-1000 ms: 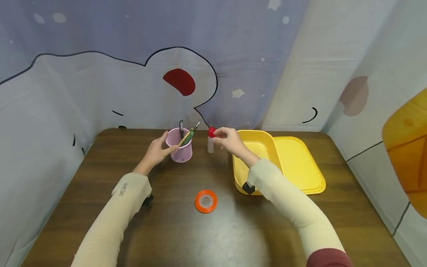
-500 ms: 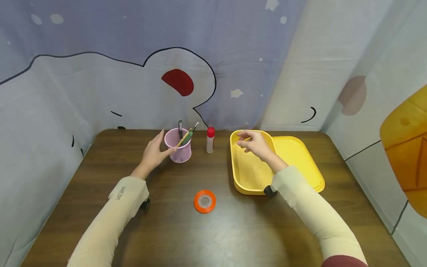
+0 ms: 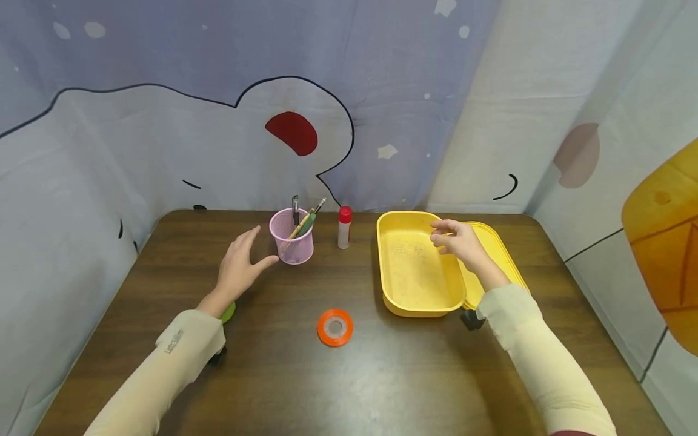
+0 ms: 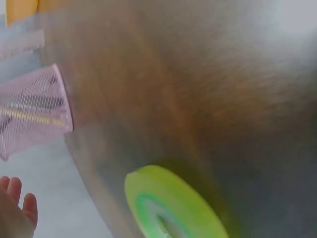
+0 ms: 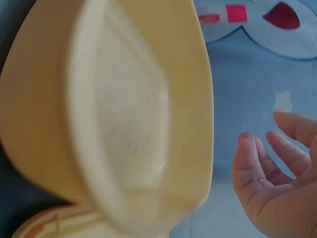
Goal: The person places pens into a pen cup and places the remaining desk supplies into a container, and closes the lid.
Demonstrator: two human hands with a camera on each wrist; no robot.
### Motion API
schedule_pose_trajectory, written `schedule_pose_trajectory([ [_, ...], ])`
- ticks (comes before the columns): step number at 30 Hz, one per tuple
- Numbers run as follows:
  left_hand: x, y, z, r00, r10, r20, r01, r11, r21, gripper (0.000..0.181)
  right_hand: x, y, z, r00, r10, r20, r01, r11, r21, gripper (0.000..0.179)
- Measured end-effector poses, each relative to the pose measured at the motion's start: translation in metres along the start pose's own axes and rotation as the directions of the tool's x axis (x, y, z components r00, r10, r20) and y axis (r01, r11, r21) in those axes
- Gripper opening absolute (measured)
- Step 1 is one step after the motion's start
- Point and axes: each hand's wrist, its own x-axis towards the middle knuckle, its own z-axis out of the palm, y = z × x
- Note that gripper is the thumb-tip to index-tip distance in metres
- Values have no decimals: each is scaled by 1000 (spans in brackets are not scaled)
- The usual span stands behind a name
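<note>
My left hand [image 3: 240, 265] is apart from the pink mesh pen cup [image 3: 295, 249], its fingers spread and nothing held. Pens and a pencil lean inside the cup. Under the left wrist, a bright green tape roll [image 4: 171, 196] shows in the left wrist view; in the head view the sleeve and hand mostly hide it. My right hand [image 3: 460, 243] hovers over the right rim of the yellow box [image 3: 394, 290], with loosely bent fingers and nothing between them. A glue stick [image 3: 344, 229] with a red cap stands upright between cup and box.
An orange tape roll [image 3: 335, 327] lies flat on the brown table [image 3: 305, 387] in front of the glue stick. The yellow lid [image 3: 498, 248] lies right of the box, partly behind the right hand. A patterned curtain [image 3: 218, 145] hangs along the table's back edge.
My right hand has moved right, from the glue stick across the yellow box. The left hand has come off the pen cup, toward the left and nearer me, uncovering part of the green tape roll.
</note>
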Motion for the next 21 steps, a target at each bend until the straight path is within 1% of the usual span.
schedule_pose_trajectory([
  [6, -18, 9, 9, 998, 69, -11, -69, 997, 24, 72, -4, 16, -12, 999, 12, -41, -12, 1000, -5, 42],
  [9, -25, 14, 16, 995, 96, 16, -96, 995, 27, 71, -7, 22, -16, 998, 17, -54, -18, 1000, -14, 42],
  [13, -34, 22, 24, 989, 127, 73, -129, 991, 27, 70, -9, 31, -20, 998, 28, -65, -31, 998, -46, 42],
  [17, -43, 29, 31, 975, 172, 143, -175, 984, 14, 71, -12, 39, -23, 997, 43, -69, -48, 997, -66, 42],
  [21, -51, 36, 39, 947, 260, 189, -263, 965, -10, 71, -13, 47, -24, 996, 53, -70, -57, 996, -65, 43],
])
